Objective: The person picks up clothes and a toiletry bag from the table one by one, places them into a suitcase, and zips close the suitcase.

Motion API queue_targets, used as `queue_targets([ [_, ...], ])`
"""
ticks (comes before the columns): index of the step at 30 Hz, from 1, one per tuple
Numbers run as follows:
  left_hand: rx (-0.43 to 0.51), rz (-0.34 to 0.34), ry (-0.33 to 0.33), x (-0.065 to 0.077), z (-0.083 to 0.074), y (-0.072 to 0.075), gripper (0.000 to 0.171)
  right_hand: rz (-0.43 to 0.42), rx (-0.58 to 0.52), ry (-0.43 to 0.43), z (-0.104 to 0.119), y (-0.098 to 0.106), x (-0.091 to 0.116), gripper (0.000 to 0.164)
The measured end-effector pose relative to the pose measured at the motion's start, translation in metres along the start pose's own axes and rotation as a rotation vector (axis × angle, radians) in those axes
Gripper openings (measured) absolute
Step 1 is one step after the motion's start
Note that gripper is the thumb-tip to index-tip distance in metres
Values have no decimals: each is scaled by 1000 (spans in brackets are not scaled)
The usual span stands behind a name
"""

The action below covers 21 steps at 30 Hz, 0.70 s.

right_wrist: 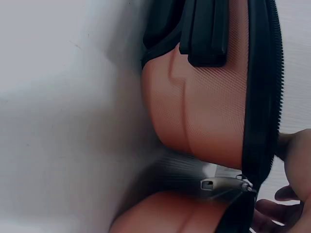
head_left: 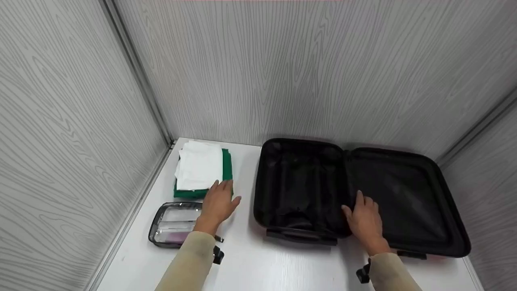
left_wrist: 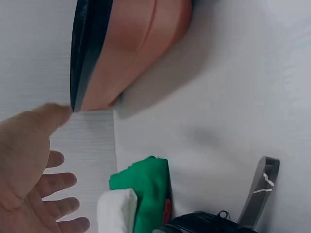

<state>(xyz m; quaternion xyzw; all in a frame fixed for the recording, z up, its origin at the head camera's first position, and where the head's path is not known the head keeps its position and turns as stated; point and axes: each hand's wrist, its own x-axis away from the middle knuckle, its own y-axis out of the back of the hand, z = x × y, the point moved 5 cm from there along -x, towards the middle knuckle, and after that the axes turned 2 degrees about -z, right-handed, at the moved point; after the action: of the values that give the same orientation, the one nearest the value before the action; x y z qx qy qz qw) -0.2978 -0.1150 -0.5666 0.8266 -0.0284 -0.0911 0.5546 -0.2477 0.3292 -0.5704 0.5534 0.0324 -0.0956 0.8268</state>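
White, faintly glossy worktop carries everything. Nearest, at left, lies a clear plastic pouch with black edging and something purple inside; it is probably light, pliable and slick, best held by its sides. At right, a hard-shelled, salmon-coloured suitcase with black lining lies spread in 2 halves; it looks stiff and bulky, its rim the surest hold. Right hand is at the seam between them, its grip relaxed and loosely bent, grasping nothing clearly; I cannot tell whether it touches the rim. Left hand has its grip spread wide, holding nothing, at the near edge of a folded green cloth; contact is unclear. On that lies a folded white cloth; both seem soft and light, best lifted from beneath. Grey wood-grain walls stand behind.
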Motion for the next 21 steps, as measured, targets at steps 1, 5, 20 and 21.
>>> queue_targets([
  [1, 8, -10, 8, -1, 3, 0, 67, -7, 1, -9, 0, -1, -1, 76],
  [5, 28, -24, 50, -6, 17, 0, 61, -45, 14, -28, 2, -5, -5, 72],
  [20, -130, -25, 173, -39, 69, -6, 63, -119, 87, -79, -6, -20, -13, 54],
  [21, -136, -18, 191, -39, 72, -7, 67, -135, 93, -70, -5, -21, -13, 53],
])
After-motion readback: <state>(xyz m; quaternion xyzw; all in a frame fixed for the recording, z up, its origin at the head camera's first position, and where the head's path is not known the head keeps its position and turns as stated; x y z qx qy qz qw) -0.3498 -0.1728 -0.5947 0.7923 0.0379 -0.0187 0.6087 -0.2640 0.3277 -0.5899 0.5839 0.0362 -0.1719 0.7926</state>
